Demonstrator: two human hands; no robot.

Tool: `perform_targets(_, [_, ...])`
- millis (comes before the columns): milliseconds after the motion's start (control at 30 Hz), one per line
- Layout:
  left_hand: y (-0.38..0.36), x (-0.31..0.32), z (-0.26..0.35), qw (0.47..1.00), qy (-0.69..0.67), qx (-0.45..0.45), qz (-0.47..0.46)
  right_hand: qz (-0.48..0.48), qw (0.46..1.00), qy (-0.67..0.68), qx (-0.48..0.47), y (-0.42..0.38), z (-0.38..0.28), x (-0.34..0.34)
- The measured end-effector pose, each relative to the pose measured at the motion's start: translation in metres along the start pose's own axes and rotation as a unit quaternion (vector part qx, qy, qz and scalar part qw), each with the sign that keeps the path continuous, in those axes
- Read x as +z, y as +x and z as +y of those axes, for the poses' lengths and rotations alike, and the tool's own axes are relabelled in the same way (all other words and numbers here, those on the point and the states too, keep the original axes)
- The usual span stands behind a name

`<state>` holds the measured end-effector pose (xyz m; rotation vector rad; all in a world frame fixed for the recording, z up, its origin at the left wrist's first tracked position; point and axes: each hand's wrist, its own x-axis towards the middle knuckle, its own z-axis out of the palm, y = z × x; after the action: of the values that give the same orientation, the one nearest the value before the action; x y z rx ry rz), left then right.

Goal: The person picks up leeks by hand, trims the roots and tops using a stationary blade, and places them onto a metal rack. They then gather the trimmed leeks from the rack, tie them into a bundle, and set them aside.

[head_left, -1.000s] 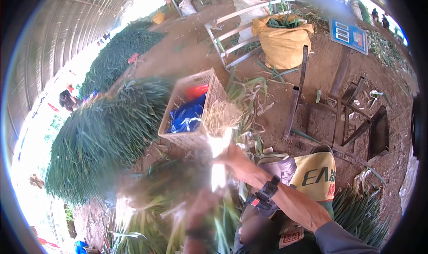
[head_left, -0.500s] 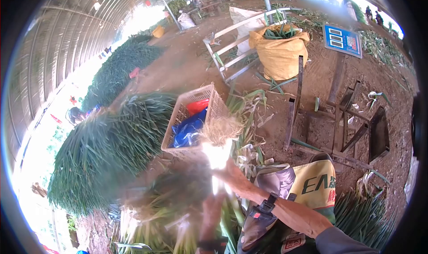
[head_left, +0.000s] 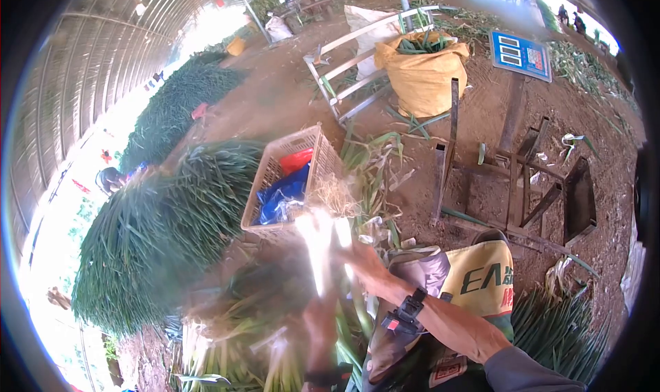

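- Our left hand (head_left: 320, 318) was a blur at lower centre, and we could not tell whether its fingers were spread or pinching; our right hand (head_left: 363, 263), slightly higher, looked curled round the bundle of stalks (head_left: 317, 244).
- At lower left of centre, pale stalks (head_left: 285, 364) lay near the left hand; we judged it wise to hold the bundle clear of them, lest leaves tangle.
- The bundle stood near the frame's centre, roots (head_left: 337, 194) uppermost, its white stems washed out by glare. Firm, even pressure seemed best to us, since pale stems might bruise.
- The roots overlapped the corner of the crate (head_left: 328, 164) in our view; we could not tell whether they touched, so care there made sense.
- Our left forearm rose almost upright from the bottom edge, a dark band (head_left: 328, 377) at the wrist.
- Our right forearm slanted from lower right towards the centre, wearing a wrist device (head_left: 407, 313), partly across the printed cloth (head_left: 457, 261).
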<state>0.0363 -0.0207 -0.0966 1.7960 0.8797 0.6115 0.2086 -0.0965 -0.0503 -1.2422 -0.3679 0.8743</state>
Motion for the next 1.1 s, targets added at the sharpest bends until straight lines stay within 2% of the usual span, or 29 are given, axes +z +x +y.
perform_targets(33, [-0.002,0.003,-0.004,1.0,0.003,-0.011,-0.01,0.008,1.0,0.001,0.016,-0.001,-0.004,-0.001])
perform_targets(100, [-0.003,0.01,-0.02,0.999,0.009,-0.031,-0.029,0.007,1.0,0.02,-0.019,-0.002,-0.001,0.0])
perform_targets(167, [-0.001,0.013,-0.042,0.999,0.021,0.017,-0.047,-0.011,0.998,0.049,-0.033,0.0,0.004,-0.005])
perform_targets(267, [0.009,0.001,-0.085,0.996,0.012,-0.033,-0.085,-0.014,0.995,0.098,-0.023,0.008,0.019,-0.014])
perform_targets(300, [0.009,-0.006,-0.074,0.993,-0.028,-0.061,-0.096,-0.029,0.994,0.096,-0.045,0.011,0.026,-0.018])
perform_targets(333, [0.009,-0.013,-0.07,0.992,-0.051,-0.054,-0.106,-0.045,0.992,0.094,-0.068,0.009,0.023,-0.018])
perform_targets(400, [0.011,-0.027,-0.062,0.987,-0.095,-0.04,-0.125,-0.046,0.978,0.198,0.038,0.005,0.01,-0.019])
perform_targets(433, [0.01,-0.033,-0.064,0.988,-0.076,-0.016,-0.136,-0.048,0.983,0.173,0.042,0.007,0.014,-0.02])
perform_targets(467, [0.011,-0.034,-0.063,0.986,-0.074,-0.022,-0.148,-0.062,0.991,0.116,-0.027,0.011,0.026,-0.022])
perform_targets(500, [0.011,-0.031,-0.059,0.983,-0.072,-0.047,-0.165,-0.076,0.991,0.057,-0.099,0.019,0.046,-0.024])
perform_targets(567, [0.007,-0.018,-0.044,0.973,-0.076,-0.104,-0.194,-0.094,0.984,-0.003,-0.153,0.021,0.056,-0.027])
perform_targets(600, [-0.002,-0.005,-0.017,0.971,-0.146,-0.087,-0.171,-0.098,0.986,-0.003,-0.132,0.02,0.057,-0.028])
perform_targets(633, [-0.006,-0.002,-0.001,0.957,-0.176,-0.102,-0.206,-0.102,0.99,0.0,-0.092,0.019,0.05,-0.029])
perform_targets(700, [-0.009,0.007,0.005,0.958,-0.183,-0.105,-0.193,-0.111,0.994,0.008,0.007,0.008,0.022,-0.028])
perform_targets(767, [-0.005,0.009,-0.014,0.958,-0.186,-0.121,-0.183,-0.112,0.993,-0.026,0.008,0.005,0.007,-0.027])
perform_targets(833, [-0.007,0.012,0.001,0.964,-0.187,-0.127,-0.143,-0.104,0.984,-0.099,-0.108,0.003,-0.001,-0.023])
perform_targets(867, [-0.011,0.01,0.01,0.966,-0.187,-0.131,-0.123,-0.034,0.949,-0.264,-0.17,0.001,-0.008,-0.025])
perform_targets(900, [-0.012,0.009,0.015,0.969,-0.165,-0.139,-0.119,0.037,0.878,-0.42,-0.228,-0.004,-0.033,-0.026])
perform_targets(933, [-0.011,0.011,0.013,0.974,-0.154,-0.127,-0.108,0.106,0.773,-0.561,-0.277,-0.009,-0.057,-0.028])
perform_targets(967, [-0.011,0.015,0.008,0.978,-0.145,-0.114,-0.096,0.092,0.756,-0.567,-0.313,-0.011,-0.076,-0.032])
perform_targets(1067, [-0.016,0.032,-0.023,0.985,-0.15,-0.03,-0.079,0.014,0.615,-0.638,-0.463,0.011,-0.102,-0.036])
perform_targets(1100, [-0.016,0.036,-0.022,0.988,-0.132,-0.023,-0.081,0.014,0.619,-0.627,-0.473,0.023,-0.101,-0.033])
